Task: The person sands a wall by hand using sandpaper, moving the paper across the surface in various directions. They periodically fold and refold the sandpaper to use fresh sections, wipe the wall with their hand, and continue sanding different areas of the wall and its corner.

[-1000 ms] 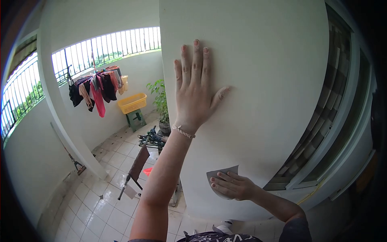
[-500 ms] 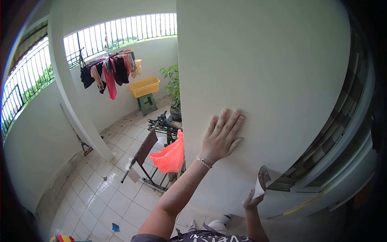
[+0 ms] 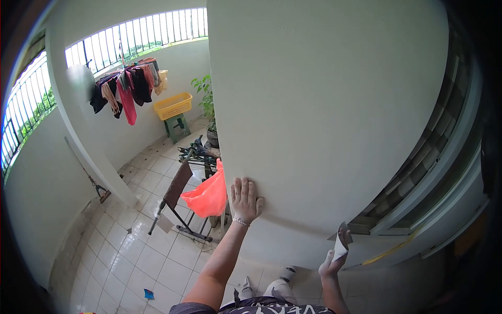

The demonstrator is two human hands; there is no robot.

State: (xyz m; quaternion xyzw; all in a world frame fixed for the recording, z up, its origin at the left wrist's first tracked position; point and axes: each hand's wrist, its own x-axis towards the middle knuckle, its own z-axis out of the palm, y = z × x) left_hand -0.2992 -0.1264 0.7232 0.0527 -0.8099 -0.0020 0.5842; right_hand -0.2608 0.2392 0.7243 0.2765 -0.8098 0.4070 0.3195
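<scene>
My left hand (image 3: 244, 201) lies flat on the pale wall (image 3: 324, 115), close to its left corner, with the fingers pointing up and a bracelet at the wrist. It holds nothing. Lower right, my right hand (image 3: 329, 265) grips a curled sheet (image 3: 341, 245), white on one side and dark grey on the other, near the wall's lower part. Whitish dust coats both hands. Just left of my left hand hangs a red plastic bag (image 3: 207, 194).
Beyond the corner are a folding frame (image 3: 178, 186), a potted plant (image 3: 207, 104), a yellow basket (image 3: 173, 107) on a green stool (image 3: 177, 128), and hanging clothes (image 3: 128, 86). A window (image 3: 418, 188) is at the right. A blue scrap (image 3: 149, 294) lies on the tiles.
My left hand has slid down and left along the wall toward the corner, its fingers closer together. My right hand still holds the sheet, slightly lower. The view has shifted a little.
</scene>
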